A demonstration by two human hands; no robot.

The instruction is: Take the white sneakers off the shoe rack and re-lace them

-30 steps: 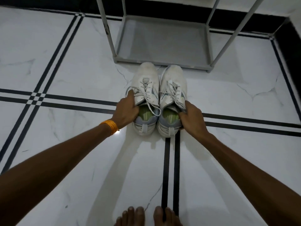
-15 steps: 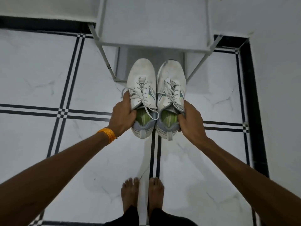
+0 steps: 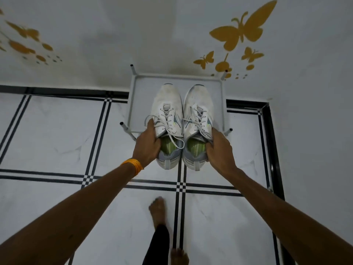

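Observation:
Two white sneakers with green insoles and loose grey-white laces are held side by side in the air, toes pointing away from me. My left hand (image 3: 148,143) grips the left sneaker (image 3: 167,111) at its outer collar. My right hand (image 3: 219,148) grips the right sneaker (image 3: 198,111) at its outer collar. Their toes hang over the top shelf of the white metal shoe rack (image 3: 137,104), which stands against the wall. I cannot tell whether the soles touch the shelf.
The floor (image 3: 57,138) is white marble with black double stripes and a black border along the wall (image 3: 114,35), which carries yellow butterfly decals. My bare feet, one (image 3: 157,209) and the other (image 3: 179,257), stand on the floor below the sneakers.
Both hands have lifted the pair of sneakers from the floor up to the level of the rack's top shelf. The view has risen and one foot has stepped forward.

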